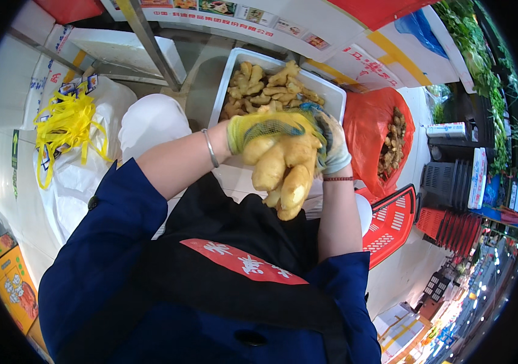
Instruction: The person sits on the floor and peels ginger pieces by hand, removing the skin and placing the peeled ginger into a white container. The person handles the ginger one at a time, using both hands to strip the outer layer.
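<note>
A large piece of ginger root (pixel 284 170) hangs in front of my body, held between both gloved hands. My left hand (pixel 263 127), in a yellow-green glove with blue patches, lies across its top, with yellow netting over the glove. My right hand (pixel 331 139), in a pale glove with a blue palm, grips the netting and the ginger's upper right side. How far the netting reaches around the ginger is hard to tell. Just beyond my hands, a white foam box (pixel 338 100) holds many ginger roots (pixel 277 91).
A red plastic bag (pixel 363 127) of smaller ginger stands right of the box, above a red basket (pixel 390 227). At left, yellow net bags (pixel 70 123) lie on a white sack (pixel 72 195), near a white rounded object (pixel 154 120). A metal post (pixel 149 43) rises behind.
</note>
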The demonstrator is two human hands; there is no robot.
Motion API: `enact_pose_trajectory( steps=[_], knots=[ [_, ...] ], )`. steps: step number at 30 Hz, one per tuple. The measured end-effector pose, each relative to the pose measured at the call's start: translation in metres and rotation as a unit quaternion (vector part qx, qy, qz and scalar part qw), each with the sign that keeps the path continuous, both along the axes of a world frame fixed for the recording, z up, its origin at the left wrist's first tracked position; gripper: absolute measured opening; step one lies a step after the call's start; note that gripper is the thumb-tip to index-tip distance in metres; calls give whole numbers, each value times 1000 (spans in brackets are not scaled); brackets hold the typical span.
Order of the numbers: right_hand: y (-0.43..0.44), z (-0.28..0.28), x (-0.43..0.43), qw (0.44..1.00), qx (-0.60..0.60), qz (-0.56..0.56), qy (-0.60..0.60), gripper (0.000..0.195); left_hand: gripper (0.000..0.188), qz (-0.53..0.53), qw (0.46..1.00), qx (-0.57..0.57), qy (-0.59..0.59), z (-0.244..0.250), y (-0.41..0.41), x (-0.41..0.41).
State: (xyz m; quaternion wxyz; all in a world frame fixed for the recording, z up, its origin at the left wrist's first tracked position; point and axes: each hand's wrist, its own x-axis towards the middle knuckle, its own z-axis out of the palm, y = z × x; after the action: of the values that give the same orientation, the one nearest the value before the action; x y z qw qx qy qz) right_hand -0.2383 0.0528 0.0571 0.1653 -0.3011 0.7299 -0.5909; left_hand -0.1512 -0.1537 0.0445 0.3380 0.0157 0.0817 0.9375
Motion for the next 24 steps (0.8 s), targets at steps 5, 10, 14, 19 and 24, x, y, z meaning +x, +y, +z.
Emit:
enact_pose_trajectory(
  steps=[5, 10, 14, 19, 24],
  knots=[
    [28, 48, 3, 971, 74, 71, -216, 47, 41, 56, 920, -243, 303, -5, -21, -30],
    [12, 80, 26, 964, 185, -94, -164, 32, 41, -9, 989, -17, 144, -25, -19, -42],
    [-4, 64, 42, 969, -13, -234, -78, 23, 37, 20, 922, -280, 268, -16, -7, -41],
    [10, 28, 58, 967, 25, -249, -45, 29, 39, 8, 998, -66, 0, -23, -5, -44],
    [24, -3, 58, 955, 30, -292, -50, 27, 38, 24, 993, -115, -27, -29, -8, -44]
  ],
)
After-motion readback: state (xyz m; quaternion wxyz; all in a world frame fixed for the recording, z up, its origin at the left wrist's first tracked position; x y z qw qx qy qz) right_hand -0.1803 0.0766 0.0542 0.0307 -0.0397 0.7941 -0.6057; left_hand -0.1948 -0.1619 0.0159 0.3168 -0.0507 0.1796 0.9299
